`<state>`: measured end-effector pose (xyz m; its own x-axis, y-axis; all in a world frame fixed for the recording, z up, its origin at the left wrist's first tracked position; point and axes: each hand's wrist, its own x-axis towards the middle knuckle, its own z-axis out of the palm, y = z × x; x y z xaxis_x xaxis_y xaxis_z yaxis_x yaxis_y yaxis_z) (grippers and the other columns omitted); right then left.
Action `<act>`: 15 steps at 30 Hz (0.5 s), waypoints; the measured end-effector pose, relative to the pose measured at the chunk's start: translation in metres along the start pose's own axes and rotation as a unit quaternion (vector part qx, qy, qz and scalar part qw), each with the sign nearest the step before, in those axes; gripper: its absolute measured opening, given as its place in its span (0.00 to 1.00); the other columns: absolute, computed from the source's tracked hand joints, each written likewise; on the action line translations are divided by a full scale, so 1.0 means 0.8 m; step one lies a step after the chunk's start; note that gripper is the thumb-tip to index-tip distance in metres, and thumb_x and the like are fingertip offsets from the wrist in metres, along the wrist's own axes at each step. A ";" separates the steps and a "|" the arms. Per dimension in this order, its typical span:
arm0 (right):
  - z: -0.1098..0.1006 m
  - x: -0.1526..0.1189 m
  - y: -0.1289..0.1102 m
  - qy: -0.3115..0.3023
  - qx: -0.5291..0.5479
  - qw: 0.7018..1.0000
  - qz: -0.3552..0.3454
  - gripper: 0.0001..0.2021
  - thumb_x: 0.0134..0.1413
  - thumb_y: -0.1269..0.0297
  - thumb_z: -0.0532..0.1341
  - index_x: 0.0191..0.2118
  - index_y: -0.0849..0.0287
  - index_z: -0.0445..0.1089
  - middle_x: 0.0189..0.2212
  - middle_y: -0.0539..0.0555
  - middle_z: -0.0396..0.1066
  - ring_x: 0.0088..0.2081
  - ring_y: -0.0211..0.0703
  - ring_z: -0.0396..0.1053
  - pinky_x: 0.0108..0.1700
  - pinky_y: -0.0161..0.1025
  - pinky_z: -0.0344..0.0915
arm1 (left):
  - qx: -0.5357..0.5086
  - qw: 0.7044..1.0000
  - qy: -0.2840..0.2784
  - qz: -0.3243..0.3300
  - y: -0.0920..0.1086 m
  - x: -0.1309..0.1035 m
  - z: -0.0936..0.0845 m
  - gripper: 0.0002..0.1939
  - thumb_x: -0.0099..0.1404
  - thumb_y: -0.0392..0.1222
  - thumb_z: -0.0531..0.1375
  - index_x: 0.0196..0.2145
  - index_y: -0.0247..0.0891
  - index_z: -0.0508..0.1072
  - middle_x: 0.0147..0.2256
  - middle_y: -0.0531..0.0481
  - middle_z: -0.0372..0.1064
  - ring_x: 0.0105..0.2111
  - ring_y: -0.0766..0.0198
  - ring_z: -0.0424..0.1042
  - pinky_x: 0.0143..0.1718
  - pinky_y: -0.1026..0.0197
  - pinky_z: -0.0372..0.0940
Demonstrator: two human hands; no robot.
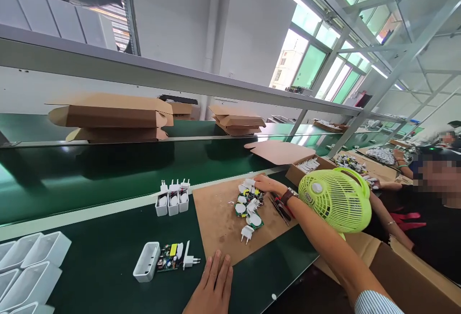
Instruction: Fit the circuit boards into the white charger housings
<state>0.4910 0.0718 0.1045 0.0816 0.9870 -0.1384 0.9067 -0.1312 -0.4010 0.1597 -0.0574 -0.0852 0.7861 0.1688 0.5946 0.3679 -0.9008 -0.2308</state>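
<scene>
My left hand (213,286) lies flat, fingers stretched, by the near edge of a brown cardboard sheet (216,227). Fingers extended, my right hand (270,184) rests at the far right of a heap of circuit boards with white plug parts (250,206); its fingertips are partly hidden among them. Left of my left hand sit a white open housing (147,261), a circuit board (169,257) and a white two-pin plug piece (190,257). Farther back, several filled white housings (172,201) with plugs stand side by side. Pliers-like red-handled tools (280,208) lie beside my right forearm.
White housings (36,266) are grouped at the lower left. A green fan (334,201) stands right of my forearm, near a small carton (306,167) and a large open carton (414,271). A co-worker (432,218) sits at right. Folded cartons (115,117) lie under the overhead shelf.
</scene>
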 end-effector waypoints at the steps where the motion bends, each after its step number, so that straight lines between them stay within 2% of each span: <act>1: -0.002 -0.004 -0.010 0.012 -0.012 1.000 -0.017 0.14 0.68 0.55 0.63 0.49 0.62 0.73 0.46 0.55 0.74 0.43 0.47 0.74 0.46 0.46 0.73 | -0.006 1.000 0.001 -0.003 0.000 0.003 -0.003 0.44 0.71 0.66 0.55 0.72 0.33 0.54 0.60 0.37 0.73 0.57 0.43 0.72 0.57 0.49 0.61; 3: -0.005 -0.014 -0.036 0.042 -0.035 0.997 -0.060 0.11 0.69 0.60 0.60 0.46 0.63 0.73 0.44 0.58 0.74 0.43 0.47 0.71 0.47 0.45 0.70 | -0.030 0.999 -0.008 -0.010 -0.001 0.010 -0.015 0.42 0.71 0.67 0.54 0.70 0.34 0.60 0.59 0.38 0.74 0.57 0.43 0.72 0.58 0.49 0.61; 5: -0.002 -0.028 -0.071 0.064 -0.043 0.990 -0.118 0.11 0.69 0.63 0.56 0.46 0.62 0.72 0.46 0.61 0.74 0.45 0.49 0.70 0.49 0.45 0.66 | -0.076 0.997 -0.029 -0.011 -0.006 0.020 -0.039 0.34 0.72 0.64 0.55 0.65 0.38 0.71 0.57 0.41 0.76 0.57 0.47 0.73 0.57 0.52 0.63; 7: 0.011 -0.046 -0.108 0.059 -0.043 0.981 -0.179 0.11 0.69 0.62 0.54 0.47 0.60 0.72 0.47 0.60 0.74 0.45 0.50 0.70 0.50 0.45 0.65 | -0.121 0.992 -0.033 -0.024 -0.020 0.030 -0.075 0.22 0.73 0.55 0.58 0.54 0.38 0.79 0.52 0.43 0.79 0.53 0.51 0.75 0.54 0.54 0.67; 10: 0.050 -0.077 -0.159 0.000 -0.037 0.961 -0.275 0.10 0.68 0.57 0.58 0.46 0.56 0.73 0.45 0.56 0.75 0.44 0.51 0.72 0.49 0.45 0.67 | -0.123 0.987 0.019 -0.102 -0.064 0.036 -0.135 0.10 0.73 0.38 0.58 0.45 0.36 0.79 0.45 0.43 0.79 0.47 0.54 0.76 0.50 0.53 0.71; 11: 0.068 -0.086 -0.173 -0.027 -0.044 0.948 -0.313 0.11 0.67 0.55 0.60 0.46 0.56 0.73 0.44 0.56 0.76 0.43 0.51 0.72 0.48 0.45 0.67 | -0.113 0.984 0.048 -0.126 -0.082 0.032 -0.151 0.09 0.72 0.35 0.59 0.46 0.37 0.78 0.45 0.42 0.79 0.48 0.53 0.76 0.51 0.52 0.71; 13: 0.107 -0.097 -0.197 -0.065 -0.072 0.918 -0.384 0.16 0.63 0.51 0.65 0.48 0.58 0.73 0.44 0.57 0.76 0.43 0.52 0.73 0.46 0.45 0.69 | -0.097 0.972 0.087 -0.195 -0.118 0.013 -0.172 0.12 0.71 0.37 0.61 0.52 0.38 0.75 0.48 0.40 0.76 0.51 0.51 0.74 0.55 0.49 0.71; 15: 0.146 -0.098 -0.215 -0.075 -0.115 0.889 -0.437 0.24 0.57 0.49 0.70 0.49 0.63 0.72 0.43 0.61 0.74 0.42 0.54 0.73 0.45 0.47 0.71 | -0.119 0.949 0.076 -0.280 -0.145 -0.017 -0.177 0.23 0.68 0.44 0.65 0.59 0.40 0.70 0.55 0.39 0.73 0.56 0.48 0.73 0.58 0.45 0.70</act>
<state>0.2807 0.0060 0.0786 -0.7356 0.6774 0.0087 0.6590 0.7185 -0.2225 0.0365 -0.0118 0.0426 0.4121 0.6051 0.6812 0.5706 -0.7543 0.3247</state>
